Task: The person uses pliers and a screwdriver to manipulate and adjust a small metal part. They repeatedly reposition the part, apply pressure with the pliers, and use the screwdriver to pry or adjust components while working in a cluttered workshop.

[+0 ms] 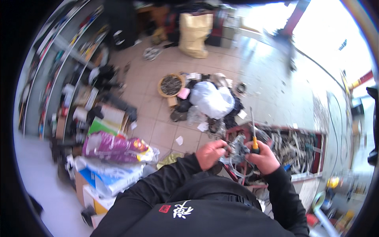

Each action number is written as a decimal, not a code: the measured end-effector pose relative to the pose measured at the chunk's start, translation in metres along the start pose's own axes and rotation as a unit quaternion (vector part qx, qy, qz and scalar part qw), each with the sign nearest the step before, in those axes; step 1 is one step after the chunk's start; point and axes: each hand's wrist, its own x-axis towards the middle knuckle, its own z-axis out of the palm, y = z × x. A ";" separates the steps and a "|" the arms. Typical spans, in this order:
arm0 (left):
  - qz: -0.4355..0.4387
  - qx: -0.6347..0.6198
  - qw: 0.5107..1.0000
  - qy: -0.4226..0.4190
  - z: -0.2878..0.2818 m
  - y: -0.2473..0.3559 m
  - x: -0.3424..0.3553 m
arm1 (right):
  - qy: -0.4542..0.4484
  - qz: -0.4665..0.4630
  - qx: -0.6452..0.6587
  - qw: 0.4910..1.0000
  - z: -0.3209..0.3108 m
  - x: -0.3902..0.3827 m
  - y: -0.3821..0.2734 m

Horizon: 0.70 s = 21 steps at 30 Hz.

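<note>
My right hand (pixel 265 158) is closed around the yellow-and-dark handle of a screwdriver (pixel 255 143), whose thin shaft points up and away from me. Between my hands, in front of my waist, is a grey metal part (pixel 237 151) of irregular shape; its exact kind is too blurred to tell. The fingers of my left hand (pixel 210 154) pinch its left side. My right fingertips reach its right side, and whether they grip it I cannot tell. A pale loop of tube or cable (pixel 239 173) hangs just below the part.
A red-edged bin (pixel 323 152) full of metal pieces stands close on my right. Ahead on the tiled floor lie a white plastic bag (pixel 211 98) and a round basket (pixel 170 94) of small dark pieces. Purple packaging (pixel 114 147) and shelves (pixel 59 59) are at left.
</note>
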 end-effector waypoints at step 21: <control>0.008 -0.286 0.858 0.426 -0.166 -0.060 -0.222 | -0.305 0.168 -0.292 0.891 0.278 0.199 -0.054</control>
